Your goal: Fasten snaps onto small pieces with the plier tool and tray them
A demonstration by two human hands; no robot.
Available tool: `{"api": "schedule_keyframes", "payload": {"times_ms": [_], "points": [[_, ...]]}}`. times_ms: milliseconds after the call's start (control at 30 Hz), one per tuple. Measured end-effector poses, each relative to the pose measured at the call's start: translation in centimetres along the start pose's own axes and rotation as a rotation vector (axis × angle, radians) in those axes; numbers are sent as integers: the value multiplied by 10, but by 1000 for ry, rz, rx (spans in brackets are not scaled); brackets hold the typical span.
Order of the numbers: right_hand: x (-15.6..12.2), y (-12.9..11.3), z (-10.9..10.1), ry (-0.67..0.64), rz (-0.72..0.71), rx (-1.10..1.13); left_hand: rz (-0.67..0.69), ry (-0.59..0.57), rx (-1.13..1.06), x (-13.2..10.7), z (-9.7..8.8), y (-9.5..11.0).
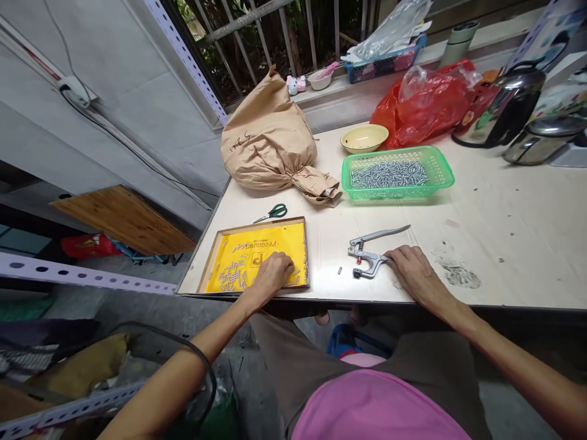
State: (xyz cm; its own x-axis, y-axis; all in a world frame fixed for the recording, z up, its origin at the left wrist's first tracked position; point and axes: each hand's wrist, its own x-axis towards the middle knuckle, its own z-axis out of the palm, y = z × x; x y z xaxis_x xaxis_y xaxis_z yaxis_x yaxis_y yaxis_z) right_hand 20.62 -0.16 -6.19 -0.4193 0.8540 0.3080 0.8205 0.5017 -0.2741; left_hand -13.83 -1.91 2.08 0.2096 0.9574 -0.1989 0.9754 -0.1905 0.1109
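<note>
My left hand [274,272] is over the right half of a shallow tray [308,250] lined with yellow printed material. Its fingers are curled down, and what they hold, if anything, is hidden. Small metal springs or pins [233,276] lie scattered in the tray, mostly on its left. My right hand [410,269] rests on the table with its fingers closed around the lower handle of grey hand pliers [372,263]. The pliers' jaws and upper handle stand apart, with a coil spring between the handles. One small metal piece [340,270] lies left of the pliers.
Green-handled scissors [277,211] lie behind the tray. A tied brown paper sack [270,140] stands at the back left. A green basket [443,174] holds many small metal pieces. Behind are a yellow bowl [364,139], a red plastic bag [426,110] and a kettle [509,104].
</note>
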Motion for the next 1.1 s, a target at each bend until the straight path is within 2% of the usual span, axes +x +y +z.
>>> {"api": "schedule_keyframes", "payload": {"times_ms": [133, 267, 400, 467, 533, 633, 700, 767, 833, 933, 1100], "points": [[2, -3, -4, -6, 8, 17, -14, -19, -49, -4, -1, 0], [3, -2, -3, -1, 16, 15, 35, 10, -10, -7, 6, 6], [3, -1, 1, -11, 27, -2, 27, 64, 16, -5, 9, 6], [4, -2, 0, -25, 39, -13, -3, 129, -100, -2, 5, 10], [6, -3, -3, -42, 51, -22, -95, 166, -315, 4, -1, 21], [9, -6, -8, -58, 70, -25, -240, 78, -744, 17, -5, 55], [10, -7, -10, -61, 80, -21, -264, -27, -981, 27, -4, 83], [11, -7, -10, -62, 90, -20, -274, -96, -1068, 38, 0, 108], [12, -6, -9, -59, 94, -22, -295, -136, -1046, 48, 4, 123], [12, -6, -7, -54, 95, -28, -337, -181, -1043, 60, 7, 131], [13, -6, -9, -68, 94, -41, -459, -307, -1110, 71, 4, 130]]}}
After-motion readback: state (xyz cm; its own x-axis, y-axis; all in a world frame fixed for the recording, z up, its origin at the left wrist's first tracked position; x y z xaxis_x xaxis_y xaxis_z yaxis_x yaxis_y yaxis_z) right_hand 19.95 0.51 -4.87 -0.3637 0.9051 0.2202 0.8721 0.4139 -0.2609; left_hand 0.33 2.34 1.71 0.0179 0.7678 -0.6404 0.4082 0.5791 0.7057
